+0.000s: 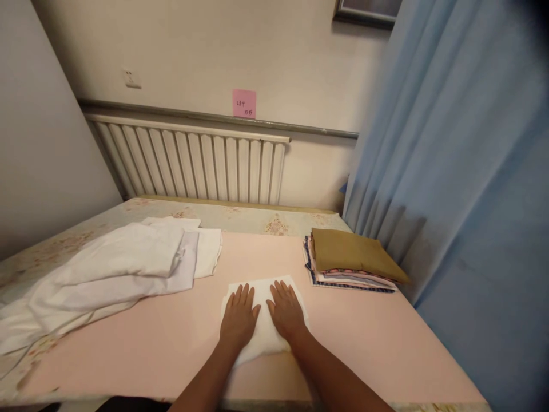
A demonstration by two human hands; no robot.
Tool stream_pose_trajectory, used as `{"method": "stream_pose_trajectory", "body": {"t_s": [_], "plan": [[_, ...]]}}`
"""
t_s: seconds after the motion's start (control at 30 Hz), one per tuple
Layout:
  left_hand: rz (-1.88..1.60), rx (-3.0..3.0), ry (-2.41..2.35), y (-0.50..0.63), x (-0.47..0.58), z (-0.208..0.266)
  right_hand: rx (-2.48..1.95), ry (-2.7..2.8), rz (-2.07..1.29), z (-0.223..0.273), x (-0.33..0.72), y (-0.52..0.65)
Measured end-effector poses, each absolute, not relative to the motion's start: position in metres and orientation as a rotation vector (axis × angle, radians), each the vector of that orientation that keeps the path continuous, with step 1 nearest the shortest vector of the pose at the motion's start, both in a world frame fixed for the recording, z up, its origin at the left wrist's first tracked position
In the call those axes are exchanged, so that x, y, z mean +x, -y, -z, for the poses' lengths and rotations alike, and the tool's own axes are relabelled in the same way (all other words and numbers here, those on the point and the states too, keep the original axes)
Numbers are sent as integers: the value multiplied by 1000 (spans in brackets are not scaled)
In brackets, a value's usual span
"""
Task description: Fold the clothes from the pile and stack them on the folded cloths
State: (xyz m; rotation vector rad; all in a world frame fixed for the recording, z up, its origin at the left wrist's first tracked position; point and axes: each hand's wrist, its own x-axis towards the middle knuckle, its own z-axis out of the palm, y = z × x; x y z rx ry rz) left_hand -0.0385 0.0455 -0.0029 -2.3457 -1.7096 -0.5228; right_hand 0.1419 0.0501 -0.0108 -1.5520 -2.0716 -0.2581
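white, perhaps folded cloth (265, 337) under hands (239, 319) (286, 313)

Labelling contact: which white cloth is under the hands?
The small cloth, centre, beneath left hand and right hand; the other white cloths lie heaped at the left, untouched.

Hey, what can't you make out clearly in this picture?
All in the head view:
- White cloth: the patches under the left hand and right hand are hidden.
- Framed picture: cut off by the top edge.
- Folded layers: mostly covered by the brown cloth.
- Pink note: writing too small to read surely.
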Motion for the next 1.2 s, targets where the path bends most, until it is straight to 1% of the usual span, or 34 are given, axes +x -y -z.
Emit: {"method": "stream_pose_trajectory", "body": {"t_s": [0.57,0.8,0.93,1.2], "plan": [[550,-2313,1767,-29,-45,-2,-1604,2051,302,12,148,-32],[469,-2304,1796,-25,-45,-5,-1620,2087,270,13,160,-14],[490,-2294,1787,-25,-48,-2,-1626,2096,258,13,164,-6],[435,-2294,1807,-23,-53,2,-1612,2031,301,18,167,1]]}}
